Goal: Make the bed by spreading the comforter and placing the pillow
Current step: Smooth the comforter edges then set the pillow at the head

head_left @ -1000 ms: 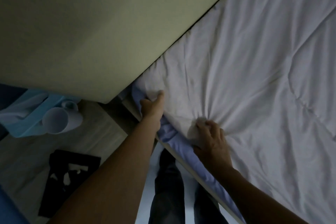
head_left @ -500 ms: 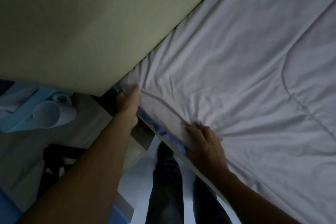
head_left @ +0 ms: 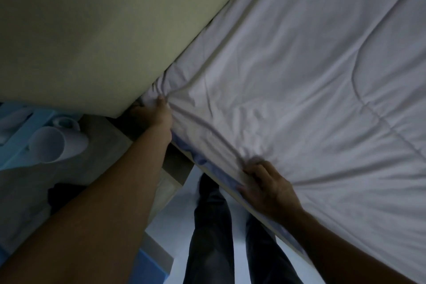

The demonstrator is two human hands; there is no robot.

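A white quilted comforter point(head_left: 299, 80) covers the bed and fills the right of the head view. My left hand point(head_left: 153, 114) grips its corner beside the tall beige headboard point(head_left: 96, 30). My right hand point(head_left: 268, 188) clutches a bunched fold of the comforter's near edge, over a strip of light blue sheet point(head_left: 207, 160) on the bed's side. Creases run tight between the two hands. No pillow is in view.
A bedside surface point(head_left: 101, 131) at the left holds a blue rack point(head_left: 27, 140) with white cups point(head_left: 53, 145) and a dark item below. My legs in dark trousers point(head_left: 212, 233) stand on a pale floor beside the bed.
Both hands have pulled the comforter's edge toward the headboard corner and the bed's side. My left hand reached further up to the corner. Less blue sheet shows.
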